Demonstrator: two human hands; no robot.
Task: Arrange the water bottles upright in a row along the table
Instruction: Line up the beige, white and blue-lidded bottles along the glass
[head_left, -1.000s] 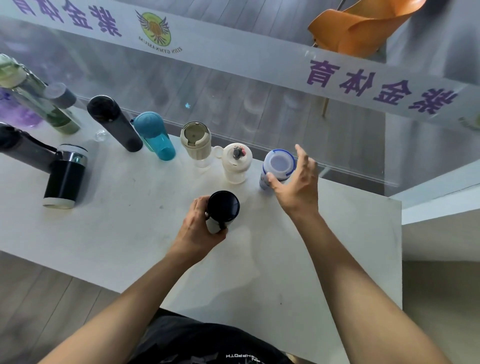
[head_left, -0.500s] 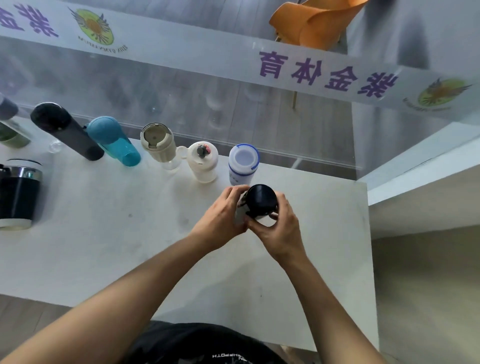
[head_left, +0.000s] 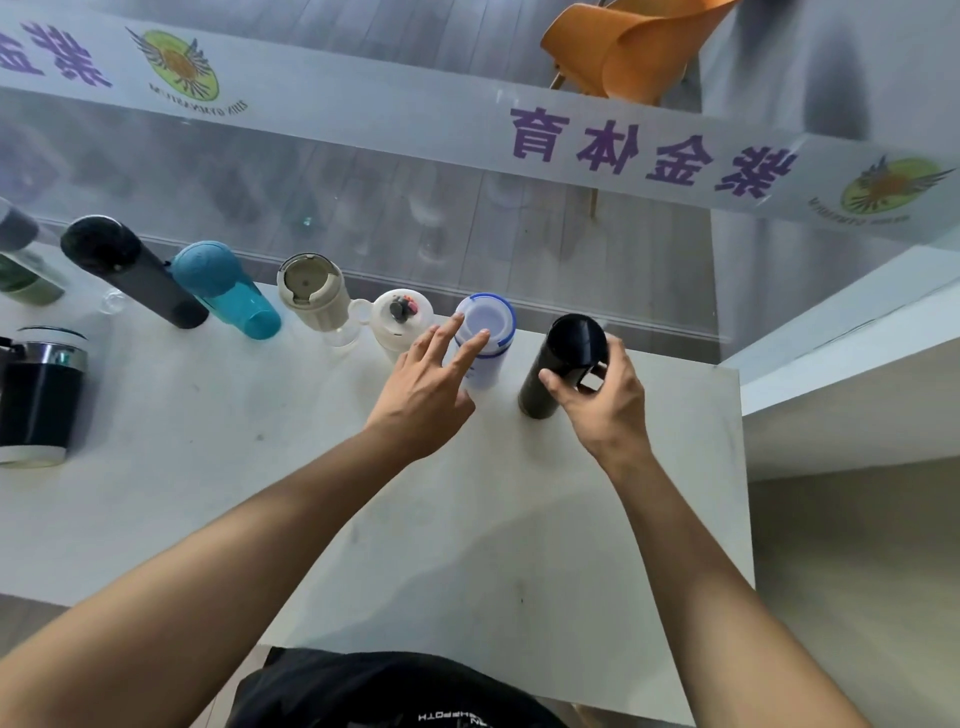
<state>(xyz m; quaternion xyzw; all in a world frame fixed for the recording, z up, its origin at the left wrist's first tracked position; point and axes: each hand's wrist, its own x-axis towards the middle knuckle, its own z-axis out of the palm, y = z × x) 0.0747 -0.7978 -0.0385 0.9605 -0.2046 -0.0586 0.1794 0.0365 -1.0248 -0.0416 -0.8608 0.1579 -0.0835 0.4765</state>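
The right hand (head_left: 605, 402) grips a black flask (head_left: 563, 364), thumb on its near side and fingers curled round the far side; the flask stands upright on the white table (head_left: 467, 519), at the right end of the row along the far edge. The left hand (head_left: 423, 395) holds nothing; its fingers are spread, two fingertips lying over the cap of the blue-rimmed bottle (head_left: 488, 343) just left of the flask (whether they press on it or only hover I cannot tell).

Counting the row from the right: the flask; the blue-rimmed bottle; a white bottle (head_left: 400, 322) with a dark spout on its lid; a beige bottle (head_left: 314, 296) with a clear base; a teal bottle (head_left: 228, 288); a tall black bottle (head_left: 130, 270); that makes six, all upright, none touching its neighbour except where the beige and white ones stand close together. At the left edge a green bottle (head_left: 26, 283) and a grey cap (head_left: 15, 226) behind it are only partly in view, so their count is unsure. One black mug (head_left: 39, 400) with a steel rim stands apart, nearer the person, left of the row.

Behind the table runs a glass panel (head_left: 467, 218) with a frosted band of purple characters and two round logos; one orange chair (head_left: 628, 49) shows beyond it.
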